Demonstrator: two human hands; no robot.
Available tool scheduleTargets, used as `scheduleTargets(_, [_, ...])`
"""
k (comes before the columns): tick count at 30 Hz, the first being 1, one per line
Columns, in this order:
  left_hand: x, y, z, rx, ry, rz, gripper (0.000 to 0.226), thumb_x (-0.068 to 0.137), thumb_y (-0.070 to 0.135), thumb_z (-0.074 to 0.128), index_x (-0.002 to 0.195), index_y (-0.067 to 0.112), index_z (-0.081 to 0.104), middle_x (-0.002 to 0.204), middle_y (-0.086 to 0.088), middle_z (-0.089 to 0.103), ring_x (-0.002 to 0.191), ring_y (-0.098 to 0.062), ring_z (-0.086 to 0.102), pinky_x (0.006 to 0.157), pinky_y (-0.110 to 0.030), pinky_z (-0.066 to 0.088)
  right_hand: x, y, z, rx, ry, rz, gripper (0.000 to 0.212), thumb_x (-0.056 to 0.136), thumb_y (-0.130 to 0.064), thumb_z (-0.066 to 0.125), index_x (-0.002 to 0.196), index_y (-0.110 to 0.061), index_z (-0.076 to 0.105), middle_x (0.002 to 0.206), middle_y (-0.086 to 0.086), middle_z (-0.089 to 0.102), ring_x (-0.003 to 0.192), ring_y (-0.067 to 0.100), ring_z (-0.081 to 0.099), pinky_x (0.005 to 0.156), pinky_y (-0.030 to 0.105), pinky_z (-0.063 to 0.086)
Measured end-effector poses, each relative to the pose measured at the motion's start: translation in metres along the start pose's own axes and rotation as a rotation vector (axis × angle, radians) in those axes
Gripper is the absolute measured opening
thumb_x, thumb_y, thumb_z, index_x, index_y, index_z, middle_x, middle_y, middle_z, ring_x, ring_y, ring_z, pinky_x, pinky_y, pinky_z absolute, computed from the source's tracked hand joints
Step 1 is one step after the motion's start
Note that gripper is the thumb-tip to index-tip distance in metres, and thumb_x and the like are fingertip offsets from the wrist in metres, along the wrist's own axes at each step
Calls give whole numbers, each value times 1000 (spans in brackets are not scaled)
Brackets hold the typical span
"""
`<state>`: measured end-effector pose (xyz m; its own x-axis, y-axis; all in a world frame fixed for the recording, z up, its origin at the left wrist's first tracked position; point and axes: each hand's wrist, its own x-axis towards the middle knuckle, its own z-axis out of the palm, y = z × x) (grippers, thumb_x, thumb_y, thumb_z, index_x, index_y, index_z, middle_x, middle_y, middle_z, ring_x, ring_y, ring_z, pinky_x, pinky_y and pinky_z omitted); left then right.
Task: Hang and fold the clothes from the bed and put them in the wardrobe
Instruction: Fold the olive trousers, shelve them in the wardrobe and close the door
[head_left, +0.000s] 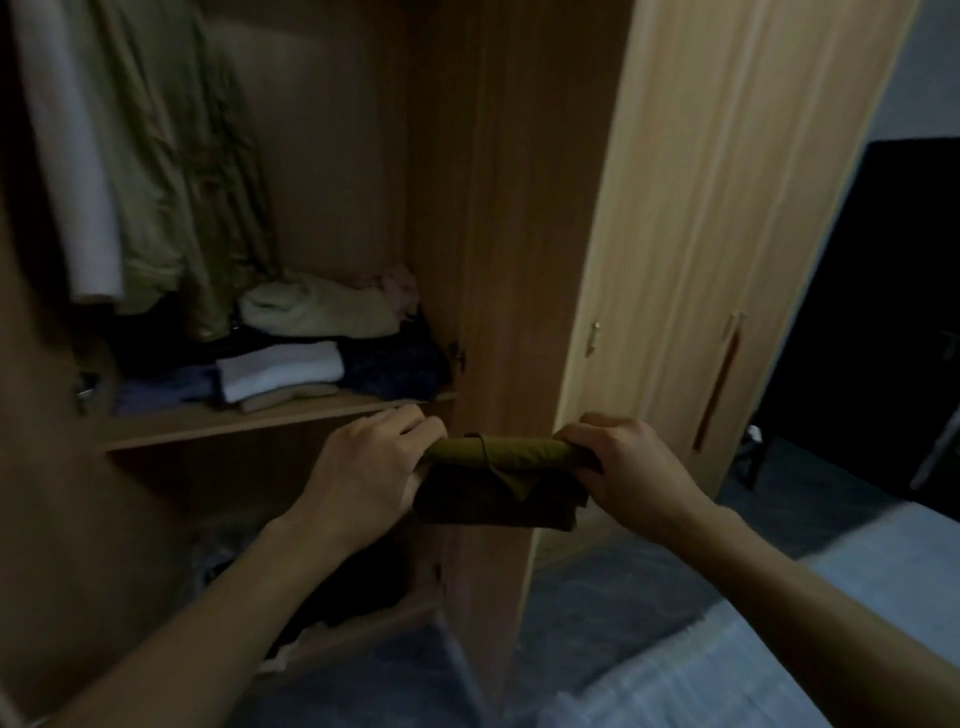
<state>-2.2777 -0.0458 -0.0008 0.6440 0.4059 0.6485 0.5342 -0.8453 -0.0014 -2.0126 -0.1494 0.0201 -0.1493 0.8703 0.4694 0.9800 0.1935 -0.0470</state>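
Carrying a folded olive garment (501, 475) toward the open wardrobe (519, 218) appears to be the step in hand; folding seems done and stowing is judged to come next. The bundle is held in the lower middle of the frame, in front of the wardrobe's upright panel, level with and just right of the shelf (249, 421). It is gripped at both ends: the left hand (371, 465) is closed on its left edge, the right hand (621, 467) on its right edge, with the hands set apart by the garment's width. For the next move, the bundle would probably be swung toward the left of the frame and laid on or beside the folded clothes (291, 364) stacked on the shelf, kept flat so the folds hold.
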Motion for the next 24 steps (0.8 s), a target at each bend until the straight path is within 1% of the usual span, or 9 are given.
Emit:
scheduleTargets(4, [-25, -49, -13, 32, 21, -65, 35, 72, 8, 82, 102, 18, 68, 98, -2, 68, 82, -26, 66, 58, -39, 56, 46, -33, 26, 23, -17, -83, 14, 79, -15, 65, 91, -21, 63, 81, -3, 56, 70, 20, 56, 57, 39, 48])
scheduleTargets(6, [-30, -71, -13, 71, 56, -83, 37, 69, 5, 84, 102, 14, 71, 98, -5, 70, 83, -28, 68, 60, -40, 57, 66, -42, 39, 21, -18, -100, 16, 78, -15, 67, 91, -22, 63, 81, -7, 52, 70, 20, 57, 56, 34, 44])
scheduleTargets(9, [-30, -101, 1, 125, 111, -148, 43, 63, -1, 85, 103, 9, 73, 101, -10, 72, 87, -32, 70, 65, -41, 59, 98, -45, 62, 34, 0, -119, 18, 77, -13, 70, 90, -23, 63, 81, -13, 45, 70, 17, 56, 54, 22, 31])
scheduleTargets(11, [-28, -119, 15, 158, 129, -179, 47, 60, -3, 86, 104, 8, 74, 104, -11, 72, 89, -32, 70, 68, -39, 59, 121, -41, 79, 48, 23, -129, 22, 74, -10, 71, 91, -23, 65, 82, -15, 43, 69, 15, 55, 54, 21, 28])
scheduleTargets(13, [-21, -136, 31, 180, 128, -193, 50, 57, -3, 87, 104, 8, 74, 104, -10, 72, 88, -31, 70, 66, -37, 59, 144, -32, 97, 73, 40, -143, 27, 71, -8, 72, 95, -21, 67, 83, -14, 49, 69, 12, 55, 52, 21, 33])
scheduleTargets(14, [-17, -143, 38, 184, 127, -205, 50, 57, -4, 87, 103, 9, 74, 102, -9, 72, 86, -30, 70, 65, -36, 58, 155, -25, 108, 80, 44, -152, 30, 72, -8, 72, 98, -21, 67, 85, -11, 54, 70, 14, 57, 51, 23, 39])
scheduleTargets(17, [-1, -165, 59, 192, 98, -256, 50, 55, -3, 88, 101, 11, 73, 98, -7, 70, 82, -28, 69, 59, -33, 56, 188, -1, 141, 117, 36, -174, 36, 76, -12, 69, 110, -23, 66, 94, -1, 62, 77, 21, 61, 58, 37, 52])
scheduleTargets(20, [14, -190, 72, 224, 35, -297, 54, 53, 1, 92, 101, 13, 72, 97, -6, 70, 81, -27, 69, 57, -33, 57, 224, 16, 168, 175, 5, -220, 38, 77, -12, 67, 113, -22, 65, 96, 0, 61, 78, 24, 62, 59, 44, 54])
scheduleTargets(24, [30, -221, 79, 262, -2, -353, 60, 50, 7, 96, 104, 16, 69, 97, -4, 69, 78, -26, 69, 57, -30, 55, 275, 26, 197, 221, -14, -271, 34, 79, -13, 68, 111, -24, 65, 96, -4, 59, 80, 20, 61, 60, 40, 53])
